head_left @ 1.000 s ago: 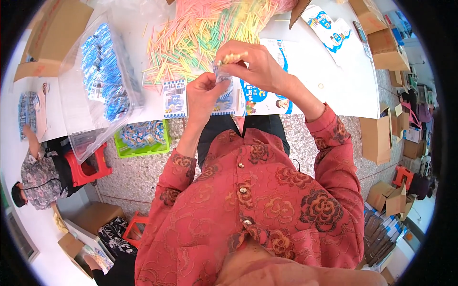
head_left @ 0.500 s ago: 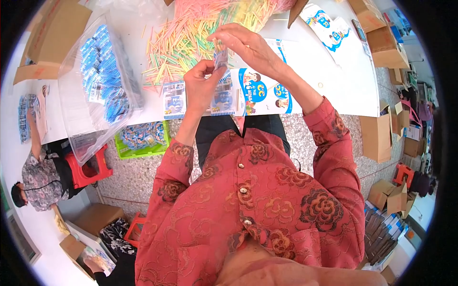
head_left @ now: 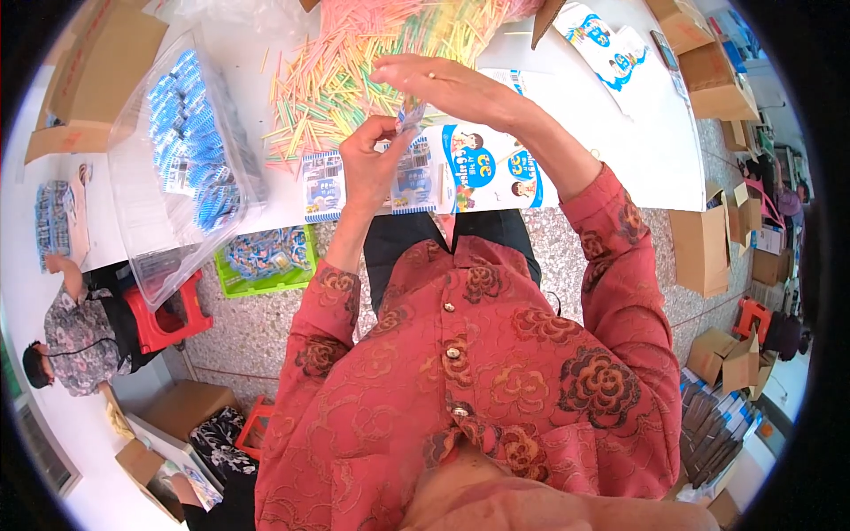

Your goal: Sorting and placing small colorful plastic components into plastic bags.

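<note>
My left hand is closed on a small clear printed packet, pinched between thumb and fingers and held upright over the table's near edge. Just above the packet my right hand stretches flat, fingers pointing left, with nothing visible in it; its palm side is hidden. Beyond both hands lies a large heap of thin pink, yellow and green sticks. Flat blue-and-white packets rest beside my left wrist. Under my right forearm is a white printed bag with blue patches and cartoon figures.
A clear plastic tray of blue striped packets stands at left. Below it are a green crate and a red stool. Another person sits far left. Cardboard boxes flank the table; a phone lies at its right.
My right hand has moved slightly forward from the packet's top and flattened out. My left hand keeps its hold on the packet. The other person's arm has drawn back from the packets.
</note>
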The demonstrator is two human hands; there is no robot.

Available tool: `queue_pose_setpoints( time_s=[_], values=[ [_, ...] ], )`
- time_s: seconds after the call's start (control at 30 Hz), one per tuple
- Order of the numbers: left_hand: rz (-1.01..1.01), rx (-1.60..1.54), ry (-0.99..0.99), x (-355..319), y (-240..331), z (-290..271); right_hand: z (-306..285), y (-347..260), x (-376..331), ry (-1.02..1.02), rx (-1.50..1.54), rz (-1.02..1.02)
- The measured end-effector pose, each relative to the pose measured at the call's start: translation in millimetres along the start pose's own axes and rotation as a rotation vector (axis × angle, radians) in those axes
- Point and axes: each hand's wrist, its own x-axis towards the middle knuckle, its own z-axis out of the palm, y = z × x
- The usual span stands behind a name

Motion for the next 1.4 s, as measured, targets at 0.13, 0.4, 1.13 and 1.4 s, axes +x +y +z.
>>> queue_pose_setpoints(
  time_s=[0.13, 0.4, 1.13, 1.4],
  values=[
    [0.047, 0.012, -0.006, -1.6, 2.9, -3.6, 4.8, -7.0, 1.8, 0.001, -0.218, 0.006],
    [-0.054, -0.077, 0.154, 1.4, -4.0, -29.1, -6.4, 32.5, 0.5, 0.182, -0.023, 0.005],
    [-0.003, -0.102, 0.118, -5.5, 0.0, -31.4, 70.1, 74.9, 32.6, 0.097, -0.888, 0.059],
    [0.011, -0.061, 0.121, -9.5, -2.9, -31.0, 13.1, 86.3, 22.6, 0.311, -0.43, 0.021]
  ],
)
